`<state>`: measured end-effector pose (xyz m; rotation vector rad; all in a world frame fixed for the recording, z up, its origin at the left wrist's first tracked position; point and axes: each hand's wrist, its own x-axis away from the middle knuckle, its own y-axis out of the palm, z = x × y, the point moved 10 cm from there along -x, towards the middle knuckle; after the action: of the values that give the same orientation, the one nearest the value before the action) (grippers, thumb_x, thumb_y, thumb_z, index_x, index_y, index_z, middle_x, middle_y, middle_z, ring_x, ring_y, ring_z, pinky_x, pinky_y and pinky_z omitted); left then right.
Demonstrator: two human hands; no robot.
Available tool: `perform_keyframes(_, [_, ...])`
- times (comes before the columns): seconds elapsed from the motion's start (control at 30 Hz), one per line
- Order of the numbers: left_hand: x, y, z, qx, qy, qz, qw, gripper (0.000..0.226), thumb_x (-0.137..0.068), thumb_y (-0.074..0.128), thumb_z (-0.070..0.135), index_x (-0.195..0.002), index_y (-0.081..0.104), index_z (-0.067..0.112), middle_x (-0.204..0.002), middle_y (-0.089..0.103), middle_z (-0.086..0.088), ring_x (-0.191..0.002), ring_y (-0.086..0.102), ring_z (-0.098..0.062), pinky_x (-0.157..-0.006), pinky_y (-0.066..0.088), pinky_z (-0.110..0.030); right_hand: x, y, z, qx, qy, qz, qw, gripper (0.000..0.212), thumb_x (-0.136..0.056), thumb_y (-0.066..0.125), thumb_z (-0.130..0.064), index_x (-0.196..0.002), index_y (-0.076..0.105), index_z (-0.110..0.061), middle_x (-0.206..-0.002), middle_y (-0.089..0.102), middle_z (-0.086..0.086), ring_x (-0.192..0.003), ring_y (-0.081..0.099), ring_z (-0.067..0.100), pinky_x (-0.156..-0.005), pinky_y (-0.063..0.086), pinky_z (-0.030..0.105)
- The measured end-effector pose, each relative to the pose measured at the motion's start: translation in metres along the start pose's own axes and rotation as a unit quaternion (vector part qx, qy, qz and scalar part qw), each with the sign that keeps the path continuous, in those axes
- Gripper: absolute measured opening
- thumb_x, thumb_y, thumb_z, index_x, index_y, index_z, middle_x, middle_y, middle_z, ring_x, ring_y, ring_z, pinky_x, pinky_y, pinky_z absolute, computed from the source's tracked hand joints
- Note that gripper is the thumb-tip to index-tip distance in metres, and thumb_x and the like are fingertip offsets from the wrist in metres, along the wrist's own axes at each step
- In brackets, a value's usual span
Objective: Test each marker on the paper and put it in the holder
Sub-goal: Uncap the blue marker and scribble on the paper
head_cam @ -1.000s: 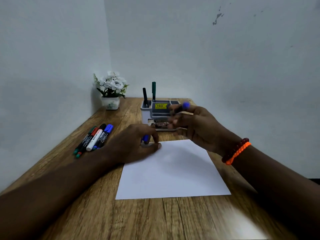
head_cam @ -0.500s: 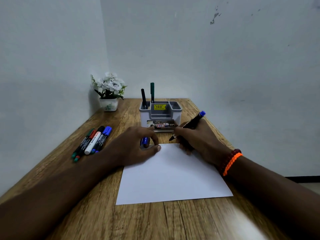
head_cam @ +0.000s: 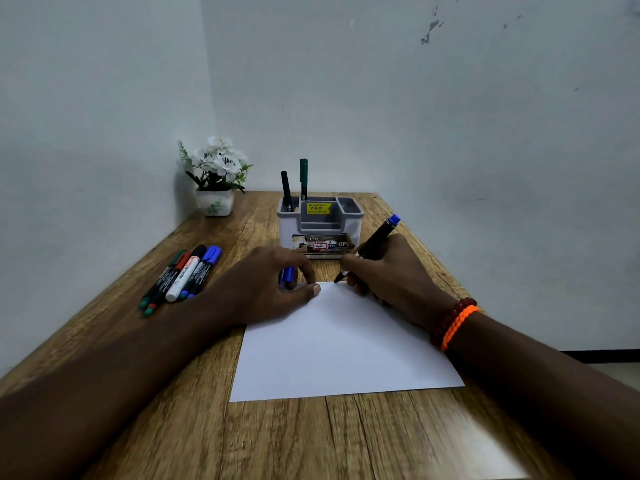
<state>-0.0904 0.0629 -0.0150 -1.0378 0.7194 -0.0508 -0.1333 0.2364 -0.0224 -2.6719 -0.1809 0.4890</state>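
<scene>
A white sheet of paper (head_cam: 341, 348) lies on the wooden table. My right hand (head_cam: 388, 275) grips an uncapped black marker with a blue end (head_cam: 377, 239), its tip touching the paper's far edge. My left hand (head_cam: 266, 289) rests on the paper's far left corner and holds the blue cap (head_cam: 287, 274) in its curled fingers. The grey and white holder (head_cam: 320, 226) stands just behind both hands. Two markers, one black (head_cam: 286, 189) and one green (head_cam: 303, 178), stand upright in its left compartment. Several capped markers (head_cam: 183, 275) lie side by side on the table to the left.
A small white pot of white flowers (head_cam: 216, 178) stands in the far left corner against the wall. Walls close the table in at the left and back. The table's right edge runs close beside my right hand.
My right hand came down from in front of the holder and set the marker tip on the paper's far edge. My left hand stayed in place with the cap.
</scene>
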Motion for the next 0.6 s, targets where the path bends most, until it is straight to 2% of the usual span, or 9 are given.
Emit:
perform_keyframes(0.4, [-0.0001, -0.0002, 0.0011, 0.001, 0.005, -0.001, 1.0, 0.017, -0.089, 0.074, 0.048, -0.094, 0.074, 0.031, -0.067, 0.061, 0.008, -0.065, 0.056, -0.011, -0.052, 0.034, -0.014, -0.0002, 0.0031, -0.0004, 0.013, -0.009, -0.009, 1.0, 0.018, -0.09, 0.077, -0.019, -0.083, 0.074, -0.003, -0.066, 0.074, 0.005, -0.051, 0.066, 0.008, -0.049, 0.049, 0.018])
perform_keyframes(0.6, [0.0007, -0.0015, 0.0021, 0.004, 0.005, -0.001, 1.0, 0.016, -0.089, 0.075, 0.046, -0.094, 0.074, 0.031, -0.067, 0.059, 0.008, -0.064, 0.053, -0.008, -0.052, 0.034, -0.015, 0.0002, 0.0006, -0.0015, 0.018, -0.004, 0.002, 1.0, 0.016, -0.091, 0.077, -0.017, -0.08, 0.073, -0.006, -0.065, 0.072, 0.005, -0.043, 0.059, 0.003, -0.043, 0.043, 0.016])
